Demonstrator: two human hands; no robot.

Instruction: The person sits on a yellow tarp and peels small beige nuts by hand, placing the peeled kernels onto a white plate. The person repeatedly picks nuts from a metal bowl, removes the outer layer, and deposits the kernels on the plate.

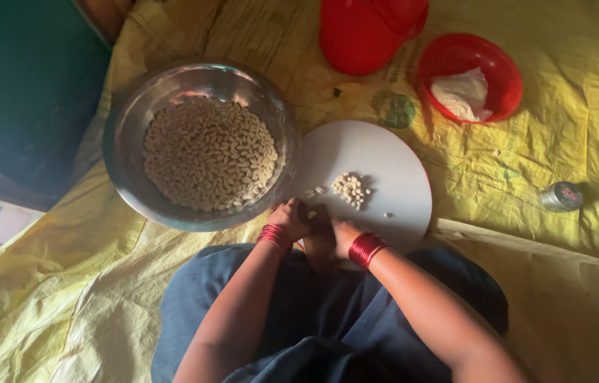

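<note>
My left hand and my right hand meet at the near edge of a round white board, both closed around a dark brown wooden tool held between them. Red bangles circle each wrist. A small heap of pale nut pieces lies on the board just beyond my fingers, with a few loose bits beside it. To the left stands a large steel bowl filled with pale whole nuts, its rim touching my left hand's side.
A red plastic container and a red bowl holding a white lump sit at the back. A small metal tin lies on the yellow sheet at right. A dark wall is at far left.
</note>
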